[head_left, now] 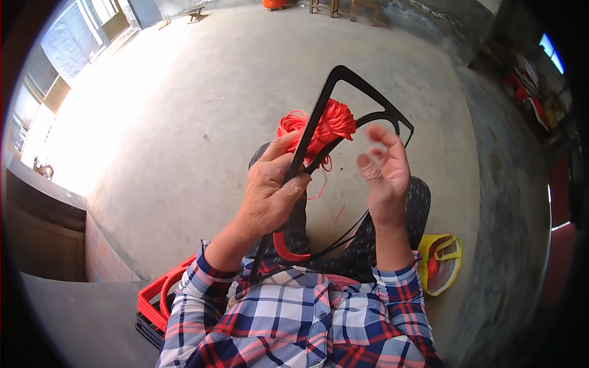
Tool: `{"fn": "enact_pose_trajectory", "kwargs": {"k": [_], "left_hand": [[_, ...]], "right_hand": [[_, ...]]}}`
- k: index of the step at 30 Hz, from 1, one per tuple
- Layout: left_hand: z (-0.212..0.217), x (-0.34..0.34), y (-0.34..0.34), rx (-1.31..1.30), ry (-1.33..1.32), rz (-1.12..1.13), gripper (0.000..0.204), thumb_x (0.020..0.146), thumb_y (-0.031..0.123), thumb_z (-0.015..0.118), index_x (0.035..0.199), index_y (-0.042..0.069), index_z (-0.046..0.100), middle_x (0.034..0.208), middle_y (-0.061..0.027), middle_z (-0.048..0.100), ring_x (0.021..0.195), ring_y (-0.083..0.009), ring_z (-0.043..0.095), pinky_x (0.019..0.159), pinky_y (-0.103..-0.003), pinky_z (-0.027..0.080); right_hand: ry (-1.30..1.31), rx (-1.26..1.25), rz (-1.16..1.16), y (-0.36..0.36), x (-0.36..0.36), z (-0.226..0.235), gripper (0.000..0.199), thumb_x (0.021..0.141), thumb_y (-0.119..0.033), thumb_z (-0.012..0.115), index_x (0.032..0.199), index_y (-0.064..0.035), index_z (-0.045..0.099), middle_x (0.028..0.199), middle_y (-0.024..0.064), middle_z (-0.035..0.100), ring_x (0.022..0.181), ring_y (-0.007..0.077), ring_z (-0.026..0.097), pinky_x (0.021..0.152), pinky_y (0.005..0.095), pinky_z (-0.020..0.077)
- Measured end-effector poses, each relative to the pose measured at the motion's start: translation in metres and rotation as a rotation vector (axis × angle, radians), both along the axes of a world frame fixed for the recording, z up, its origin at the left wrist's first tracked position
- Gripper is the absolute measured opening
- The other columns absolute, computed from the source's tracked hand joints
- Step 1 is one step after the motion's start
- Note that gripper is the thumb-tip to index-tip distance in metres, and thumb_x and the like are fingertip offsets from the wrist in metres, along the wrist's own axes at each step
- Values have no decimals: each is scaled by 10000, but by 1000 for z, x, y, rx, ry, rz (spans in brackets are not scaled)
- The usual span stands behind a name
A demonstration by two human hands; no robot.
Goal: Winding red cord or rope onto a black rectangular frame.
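Note:
My left hand (267, 190) is wrapped round one bar of a black angular frame (316, 113), which I hold tilted above my lap. A bundle of thin red cord (334, 126) sits at the same bar, against my left fingers, partly hidden by the frame. Loose strands hang below it. Lower down, a red curved strip (283, 248) shows beside the frame, over my lap. To the right of the frame my right hand (388, 178) is raised, its bent fingers and thumb apart and slightly blurred. Nothing shows in it.
Several red frames (162, 294) lie stacked over black ones at my left hip, beside a grey surface (67, 313). A yellow bag (431, 242) with something red inside stands on the concrete floor (245, 73) by my right knee. Wooden stools (366, 7) stand along the far wall.

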State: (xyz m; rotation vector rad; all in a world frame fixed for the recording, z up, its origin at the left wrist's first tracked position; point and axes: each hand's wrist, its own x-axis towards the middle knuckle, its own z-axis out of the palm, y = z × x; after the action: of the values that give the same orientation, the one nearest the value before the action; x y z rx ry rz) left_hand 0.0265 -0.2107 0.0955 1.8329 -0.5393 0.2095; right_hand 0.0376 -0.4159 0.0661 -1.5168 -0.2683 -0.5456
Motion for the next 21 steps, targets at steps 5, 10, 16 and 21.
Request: {"fn": "enact_pose_trajectory", "kwargs": {"k": [5,10,16,21], "left_hand": [[12,-9,-17,78,-24,-88,241,755,49,599,976,-15,670,1446,-218,414,1213,-376,503,1018,-423,397],[3,-4,-3,166,-115,98,182,746,82,612,898,2,672,1513,-211,313,1234,-337,408,1072,-438,326],[-11,6,33,-25,192,222,113,804,114,581,846,15,613,1275,-121,537,1025,-156,497,918,-288,393],[-20,11,57,-293,491,256,175,883,122,500,975,-11,567,717,-125,651,473,-133,532,459,-254,432]], "right_hand": [[-262,-275,-86,18,4,12,529,857,-260,739,1285,-19,544,1310,131,508,1268,270,440,1060,405,359],[-273,505,161,-6,8,18,489,989,-316,543,1413,-97,432,1355,151,541,1284,233,485,1103,433,349],[-294,817,766,-73,-33,41,422,983,-458,489,1096,-51,493,1096,175,630,1092,317,586,1043,543,402],[-181,909,1074,-133,-86,18,329,1035,-362,391,987,-40,350,632,183,628,457,255,612,505,385,518]]}}
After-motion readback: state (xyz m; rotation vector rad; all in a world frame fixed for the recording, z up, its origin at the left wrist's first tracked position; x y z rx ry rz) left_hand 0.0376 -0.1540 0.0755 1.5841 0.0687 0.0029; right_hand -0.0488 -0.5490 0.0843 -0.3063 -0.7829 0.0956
